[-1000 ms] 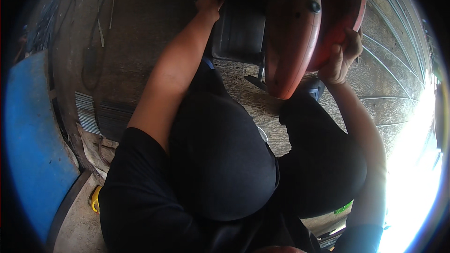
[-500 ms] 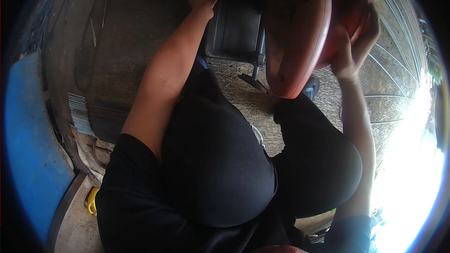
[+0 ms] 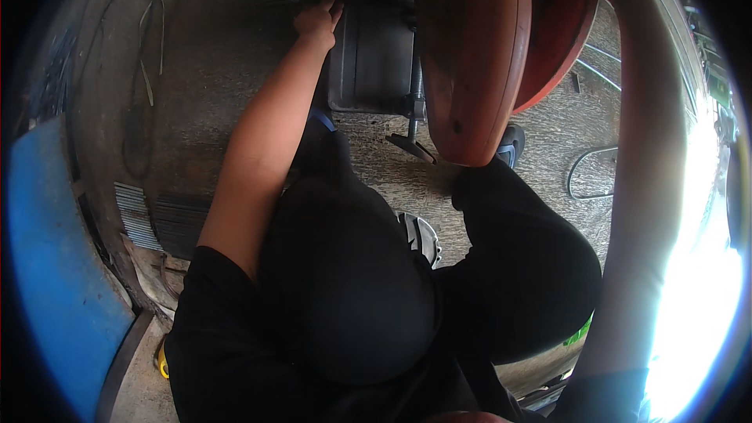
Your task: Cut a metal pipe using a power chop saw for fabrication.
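Rough floor (image 3: 548, 149) underlies a red guard (image 3: 470, 70) at upper centre, its long axis up-down, right of the left hand (image 3: 316, 23); those fingers lie slightly parted beside a black base (image 3: 372, 63), grip unclear. The right forearm (image 3: 646, 125) is nearer, its fingers out of sight.

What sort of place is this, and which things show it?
Probably a metalworking shop: the red, rounded machine casing, the grey, threaded metal screw and the thin, silvery rods suggest it.
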A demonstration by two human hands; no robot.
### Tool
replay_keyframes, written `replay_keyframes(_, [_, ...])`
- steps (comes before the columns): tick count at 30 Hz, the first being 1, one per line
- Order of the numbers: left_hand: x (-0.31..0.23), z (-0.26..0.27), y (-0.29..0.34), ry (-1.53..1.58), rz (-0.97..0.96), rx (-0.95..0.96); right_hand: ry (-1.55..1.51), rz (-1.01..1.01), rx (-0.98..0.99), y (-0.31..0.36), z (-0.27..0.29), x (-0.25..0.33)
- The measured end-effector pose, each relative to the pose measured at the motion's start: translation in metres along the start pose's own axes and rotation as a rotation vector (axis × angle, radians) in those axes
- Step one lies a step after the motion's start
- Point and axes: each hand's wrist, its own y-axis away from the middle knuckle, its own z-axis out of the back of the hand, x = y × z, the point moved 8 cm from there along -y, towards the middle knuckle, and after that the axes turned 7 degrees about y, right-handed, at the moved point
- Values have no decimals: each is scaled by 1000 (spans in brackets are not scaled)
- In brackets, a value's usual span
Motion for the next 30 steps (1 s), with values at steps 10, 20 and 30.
replay_keyframes(10, [24,-10,-1,-47,45,17,438,127,-244,10,3,-35])
replay_keyframes(20, [11,-8,-1,-56,47,42,430,180,-302,25,-1,-18])
replay_keyframes(30, [-3,-2,5,28,-28,18,373,159,-298,29,-9,-14])
